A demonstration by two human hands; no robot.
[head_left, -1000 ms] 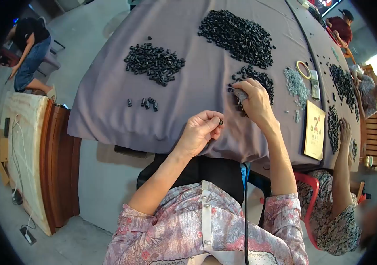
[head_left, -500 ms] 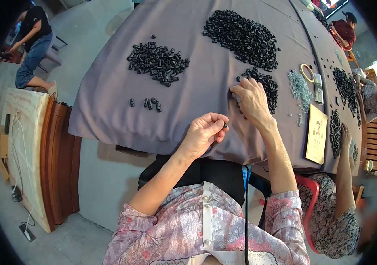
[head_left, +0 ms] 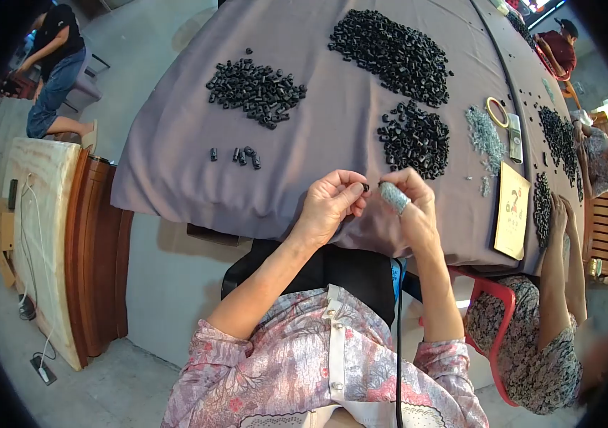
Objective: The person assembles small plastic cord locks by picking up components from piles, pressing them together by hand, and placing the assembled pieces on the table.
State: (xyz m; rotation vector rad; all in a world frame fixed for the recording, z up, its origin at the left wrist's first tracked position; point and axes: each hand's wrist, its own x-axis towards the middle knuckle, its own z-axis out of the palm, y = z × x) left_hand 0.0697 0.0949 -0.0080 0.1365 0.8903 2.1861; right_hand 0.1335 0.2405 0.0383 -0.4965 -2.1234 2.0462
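My left hand (head_left: 330,207) is closed in a pinch on a small black cylindrical part (head_left: 366,187), held above the table's near edge. Facing it, just to the right, my right hand (head_left: 416,210) is also pinched, with a grey wrapping (head_left: 394,198) around one digit. A dark bit shows at its fingertips, apparently another small black part (head_left: 381,184); its shape is mostly hidden. Beyond the right hand lies a pile of small black parts (head_left: 414,139). Several longer black pieces (head_left: 247,157) lie farther left, below a heap of black cylinders (head_left: 255,91).
A large black heap (head_left: 389,53) sits farther back on the grey tablecloth (head_left: 325,107). To the right are tiny clear-grey pieces (head_left: 486,139), a tape roll (head_left: 496,114) and a yellow booklet (head_left: 511,210). A co-worker's hands (head_left: 560,214) work beside black parts at right.
My right hand has drawn back from the near black pile toward my left hand, uncovering the pile. My left hand stays almost in place. The co-worker's second hand has come into view.
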